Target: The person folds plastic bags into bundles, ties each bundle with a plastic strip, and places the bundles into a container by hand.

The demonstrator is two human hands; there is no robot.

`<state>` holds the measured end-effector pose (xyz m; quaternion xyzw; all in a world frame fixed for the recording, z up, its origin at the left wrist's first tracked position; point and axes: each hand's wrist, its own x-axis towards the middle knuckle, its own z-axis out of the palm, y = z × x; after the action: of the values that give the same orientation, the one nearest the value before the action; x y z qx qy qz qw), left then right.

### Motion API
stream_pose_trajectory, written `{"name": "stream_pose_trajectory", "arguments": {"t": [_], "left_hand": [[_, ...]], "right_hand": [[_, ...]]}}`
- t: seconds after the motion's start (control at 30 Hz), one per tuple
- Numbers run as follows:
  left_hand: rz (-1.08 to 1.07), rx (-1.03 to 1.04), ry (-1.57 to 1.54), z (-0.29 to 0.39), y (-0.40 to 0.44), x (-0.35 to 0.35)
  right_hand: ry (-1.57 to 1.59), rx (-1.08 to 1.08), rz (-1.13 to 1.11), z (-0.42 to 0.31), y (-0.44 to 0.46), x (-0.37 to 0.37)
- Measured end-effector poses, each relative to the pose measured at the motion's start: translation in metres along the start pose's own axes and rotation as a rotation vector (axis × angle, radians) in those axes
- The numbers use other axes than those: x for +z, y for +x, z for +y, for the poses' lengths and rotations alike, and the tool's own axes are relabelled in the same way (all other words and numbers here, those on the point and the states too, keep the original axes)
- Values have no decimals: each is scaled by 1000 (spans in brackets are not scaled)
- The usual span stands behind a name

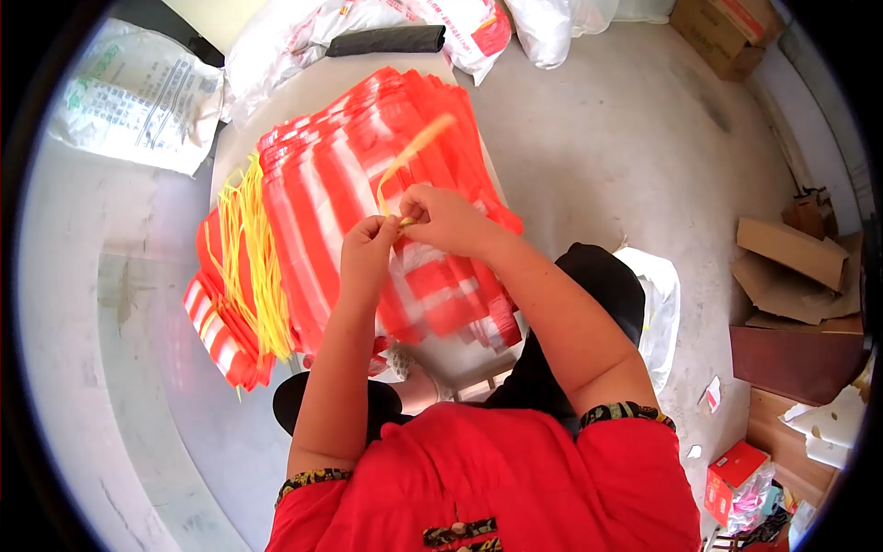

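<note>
A thick stack of red-and-white striped plastic bags (322, 193) lies in front of me. Over it, my left hand (368, 244) and my right hand (440, 219) meet with fingertips pinched together. Between them runs a thin yellow string (383, 191), whose loose end sweeps up to the right, blurred by motion. Both hands are closed on this string; the exact grip is partly hidden by the fingers. Left of the stack hangs a bundle of yellow strings (253, 262), draped over more striped bags (221, 336).
A dark roll (386, 40) and white printed sacks (285, 37) lie beyond the stack. Another sack (138, 97) is at the far left. Cardboard boxes (791, 267) stand along the right, with a white plastic bag (655, 313) beside my knee (602, 285).
</note>
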<state>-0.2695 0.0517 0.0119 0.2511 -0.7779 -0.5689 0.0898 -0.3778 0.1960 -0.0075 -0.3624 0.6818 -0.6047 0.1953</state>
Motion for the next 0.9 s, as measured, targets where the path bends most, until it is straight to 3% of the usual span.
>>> {"name": "stream_pose_trajectory", "arguments": {"t": [0.13, 0.33, 0.43, 0.53, 0.9], "left_hand": [[-31, -74, -80, -3, -2, 2], [-29, 54, -2, -19, -2, 5], [47, 140, 331, -3, -15, 5], [74, 247, 386, -5, -23, 6], [52, 61, -182, -21, -30, 15]], "right_hand": [[-195, -31, -34, -11, -5, -3], [-415, -249, 104, -13, -9, 8], [-472, -349, 98, -10, -9, 12], [-477, -400, 108, -2, -7, 12], [-362, -306, 97, -7, -12, 10]]}}
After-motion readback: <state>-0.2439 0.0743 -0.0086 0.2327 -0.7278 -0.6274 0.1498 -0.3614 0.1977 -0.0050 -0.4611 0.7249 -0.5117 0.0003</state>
